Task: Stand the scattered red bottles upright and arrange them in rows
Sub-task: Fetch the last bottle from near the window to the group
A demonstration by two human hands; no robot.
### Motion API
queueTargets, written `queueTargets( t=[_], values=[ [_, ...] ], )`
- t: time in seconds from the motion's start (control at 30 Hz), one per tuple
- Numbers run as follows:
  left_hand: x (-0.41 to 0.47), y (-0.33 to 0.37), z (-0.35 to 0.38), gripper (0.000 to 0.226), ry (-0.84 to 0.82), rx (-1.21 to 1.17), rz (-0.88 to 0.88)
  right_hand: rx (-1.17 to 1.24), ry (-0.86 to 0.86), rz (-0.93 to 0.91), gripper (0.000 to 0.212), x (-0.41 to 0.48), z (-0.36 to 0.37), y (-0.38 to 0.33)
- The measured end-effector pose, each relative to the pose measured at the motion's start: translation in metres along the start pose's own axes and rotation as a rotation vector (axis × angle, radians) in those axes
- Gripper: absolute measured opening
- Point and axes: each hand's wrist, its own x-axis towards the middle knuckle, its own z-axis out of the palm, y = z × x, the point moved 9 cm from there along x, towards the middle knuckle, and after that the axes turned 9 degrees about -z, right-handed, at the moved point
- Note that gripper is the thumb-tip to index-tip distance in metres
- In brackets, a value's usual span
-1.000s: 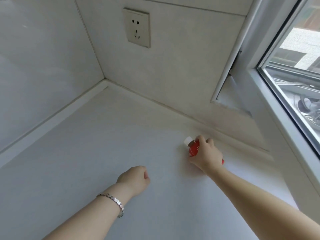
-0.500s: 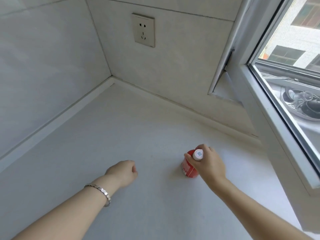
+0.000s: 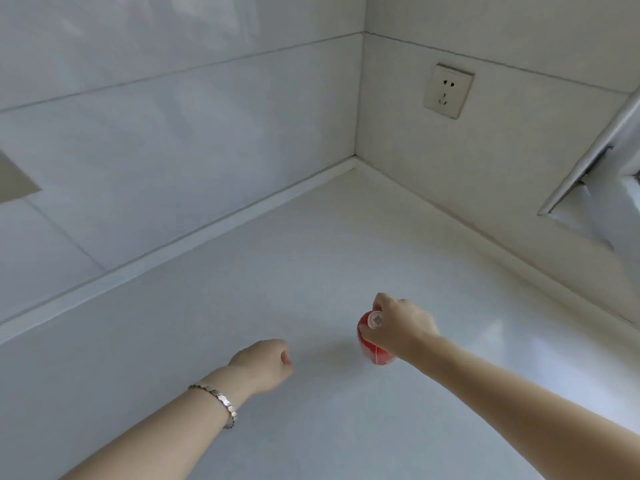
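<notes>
We are holding the red bottle [image 3: 372, 351] near its white cap [image 3: 375, 320] with our right hand [image 3: 401, 327]; that grip is closed around the top. The bottle is standing on the white bench [image 3: 346, 258]. Our left hand [image 3: 265, 363] is curling into a loose fist, holding nothing, near the bottle. We are wearing a bracelet [image 3: 218, 401] on that wrist.

Your bottle [image 3: 372, 344] on the counter [image 3: 311, 271], right of centre.
Your right hand [image 3: 403, 325] sits atop it; your left hand [image 3: 265, 363] lies beside it leftward; the socket [image 3: 448, 90] is behind, on the wall.
</notes>
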Motion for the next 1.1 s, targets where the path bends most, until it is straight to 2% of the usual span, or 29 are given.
queueTargets(
  t=[0.13, 0.2, 0.33, 0.57, 0.67, 0.8, 1.1],
  values=[
    [-0.054, -0.117, 0.0, 0.012, 0.05, -0.124, -0.161, 0.129, -0.12, -0.206, 0.034, -0.021, 0.04, -0.129],
    [-0.091, -0.181, 0.004, 0.015, 0.085, -0.196, -0.252, 0.122, -0.175, -0.328, 0.034, -0.04, 0.064, -0.199],
    [-0.176, -0.312, 0.019, 0.008, 0.182, -0.315, -0.434, 0.055, -0.249, -0.517, 0.035, -0.089, 0.116, -0.334],
    [-0.346, -0.523, 0.069, 0.012, 0.249, -0.421, -0.673, 0.007, -0.328, -0.64, 0.04, -0.193, 0.208, -0.524],
    [-0.406, -0.594, 0.085, 0.023, 0.28, -0.453, -0.735, 0.01, -0.354, -0.649, 0.041, -0.228, 0.241, -0.586],
    [-0.461, -0.665, 0.106, 0.01, 0.282, -0.507, -0.817, 0.021, -0.374, -0.645, 0.039, -0.257, 0.274, -0.646],
    [-0.491, -0.775, 0.117, 0.013, 0.302, -0.573, -0.942, 0.068, -0.277, -0.671, 0.033, -0.242, 0.327, -0.757]
  ],
)
